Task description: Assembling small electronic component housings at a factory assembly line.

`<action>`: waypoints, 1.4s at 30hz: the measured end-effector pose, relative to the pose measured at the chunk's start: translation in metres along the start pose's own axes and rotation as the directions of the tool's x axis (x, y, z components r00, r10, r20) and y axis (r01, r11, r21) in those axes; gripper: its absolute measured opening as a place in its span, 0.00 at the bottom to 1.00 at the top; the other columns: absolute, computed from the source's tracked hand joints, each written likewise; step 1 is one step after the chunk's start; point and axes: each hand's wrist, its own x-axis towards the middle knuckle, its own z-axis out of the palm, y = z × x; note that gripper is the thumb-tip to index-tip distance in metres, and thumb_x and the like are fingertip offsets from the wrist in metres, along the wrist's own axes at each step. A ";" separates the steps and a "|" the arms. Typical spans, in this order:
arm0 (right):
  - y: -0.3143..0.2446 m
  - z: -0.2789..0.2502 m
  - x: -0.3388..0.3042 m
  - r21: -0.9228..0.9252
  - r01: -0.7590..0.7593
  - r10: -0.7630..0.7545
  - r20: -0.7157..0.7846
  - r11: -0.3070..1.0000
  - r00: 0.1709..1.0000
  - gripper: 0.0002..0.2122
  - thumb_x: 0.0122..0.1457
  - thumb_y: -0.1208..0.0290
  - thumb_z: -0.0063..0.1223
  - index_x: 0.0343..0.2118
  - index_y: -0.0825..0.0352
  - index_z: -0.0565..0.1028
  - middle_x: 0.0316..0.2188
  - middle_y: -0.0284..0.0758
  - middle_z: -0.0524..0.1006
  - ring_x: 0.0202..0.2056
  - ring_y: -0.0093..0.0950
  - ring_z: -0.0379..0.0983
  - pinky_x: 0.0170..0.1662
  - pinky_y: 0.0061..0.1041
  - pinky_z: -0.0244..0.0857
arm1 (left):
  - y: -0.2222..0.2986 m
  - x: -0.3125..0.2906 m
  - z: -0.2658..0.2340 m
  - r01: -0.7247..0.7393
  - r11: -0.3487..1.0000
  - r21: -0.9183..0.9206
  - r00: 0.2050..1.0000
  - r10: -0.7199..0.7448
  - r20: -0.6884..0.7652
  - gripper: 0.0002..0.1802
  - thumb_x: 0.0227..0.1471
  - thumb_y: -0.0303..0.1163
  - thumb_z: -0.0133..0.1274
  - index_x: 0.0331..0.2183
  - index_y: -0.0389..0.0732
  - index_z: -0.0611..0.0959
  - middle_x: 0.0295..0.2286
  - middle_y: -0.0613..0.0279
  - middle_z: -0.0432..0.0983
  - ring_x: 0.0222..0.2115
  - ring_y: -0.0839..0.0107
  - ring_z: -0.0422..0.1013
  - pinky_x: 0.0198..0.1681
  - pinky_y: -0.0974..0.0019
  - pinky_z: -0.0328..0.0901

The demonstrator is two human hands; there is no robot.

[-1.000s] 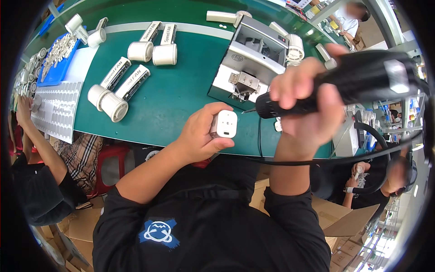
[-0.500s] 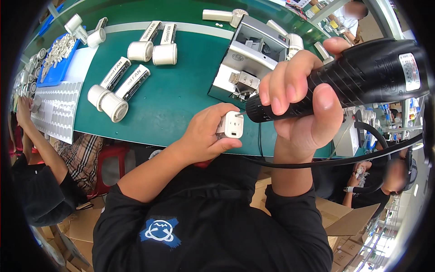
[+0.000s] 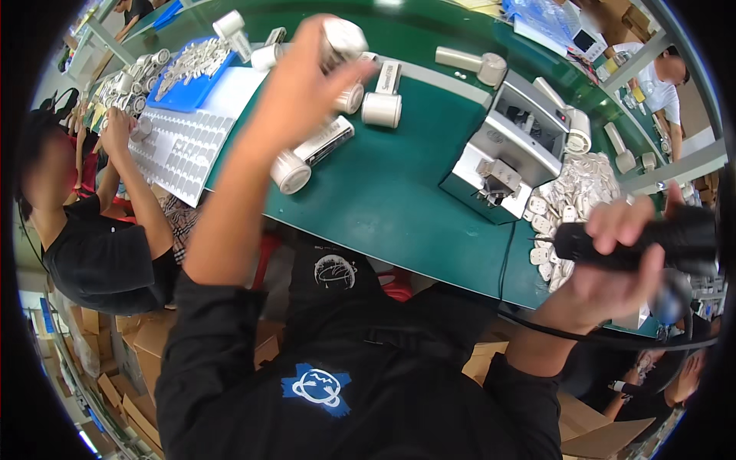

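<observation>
At the green bench, left hand around white fan, right hand tight around black screwdriver

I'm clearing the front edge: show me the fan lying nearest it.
The fan just right of the left forearm; other fans on the green table lie farther back.

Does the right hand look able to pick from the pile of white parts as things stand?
Probably not as it is: the right hand is wrapped around the black driver, so its fingers look occupied. The pile of white parts lies close by, though.
</observation>
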 end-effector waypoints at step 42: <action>0.050 -0.123 -0.110 -1.000 0.005 0.120 0.007 0.016 0.993 0.08 0.47 0.78 0.54 0.32 0.70 0.73 0.25 0.39 0.69 0.29 0.37 0.66 0.33 0.29 0.61 | 0.026 -0.040 0.049 -0.105 0.659 -0.744 0.977 -0.071 -0.201 0.18 0.44 0.27 0.51 0.40 0.36 0.70 0.25 0.58 0.69 0.26 0.70 0.68 0.31 0.65 0.66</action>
